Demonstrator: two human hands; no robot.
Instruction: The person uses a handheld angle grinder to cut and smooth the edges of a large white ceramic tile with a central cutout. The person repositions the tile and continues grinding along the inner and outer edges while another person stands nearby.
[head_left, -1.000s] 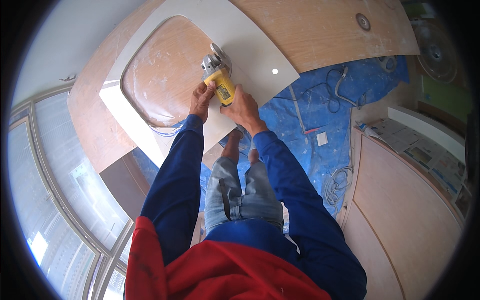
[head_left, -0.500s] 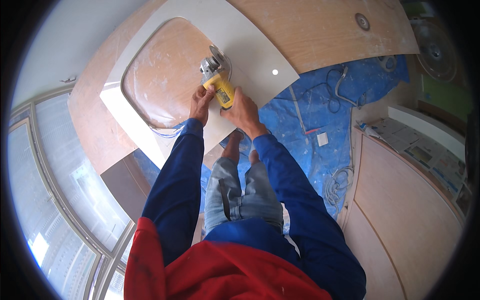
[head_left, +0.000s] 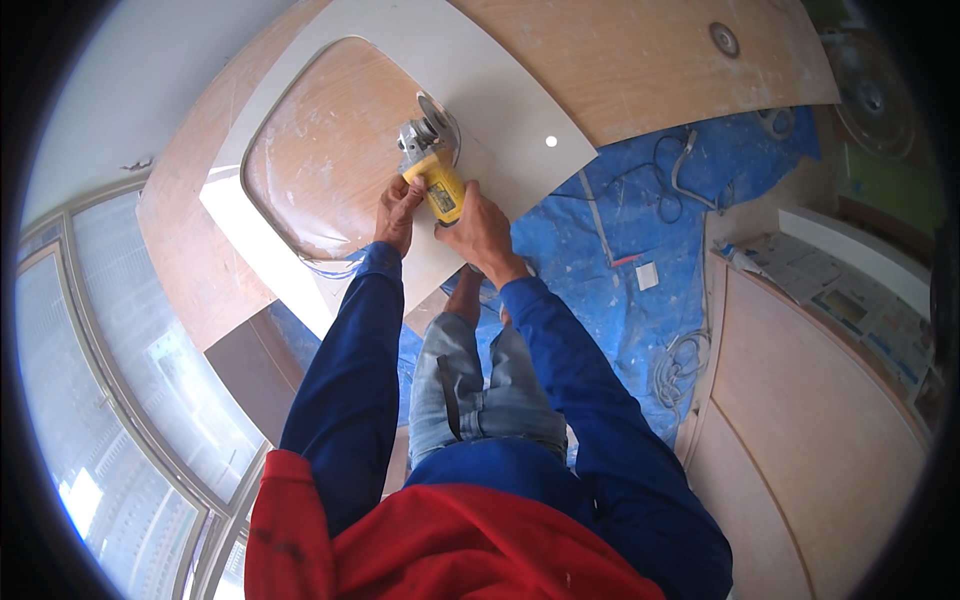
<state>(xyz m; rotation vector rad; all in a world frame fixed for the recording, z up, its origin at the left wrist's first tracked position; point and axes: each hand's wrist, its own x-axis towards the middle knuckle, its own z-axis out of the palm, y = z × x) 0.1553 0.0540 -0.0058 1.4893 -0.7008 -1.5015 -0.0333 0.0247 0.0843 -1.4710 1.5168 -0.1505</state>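
Observation:
A yellow angle grinder with a grey metal head and a disc is tilted over a white panel, beside the right edge of its large rounded opening. My left hand grips the grinder near its head, thumb on the yellow body. My right hand is wrapped round the rear of the body. Plywood shows inside the opening. Whether the disc touches the white panel I cannot tell.
More plywood bears a loose disc. Below lie blue sheeting, cables and a long thin bar. A glazed frame runs along the left, a wooden partition with newspapers along the right.
The grinder and both my hands have shifted slightly down and left across the white panel. My grip on the tool is unchanged.

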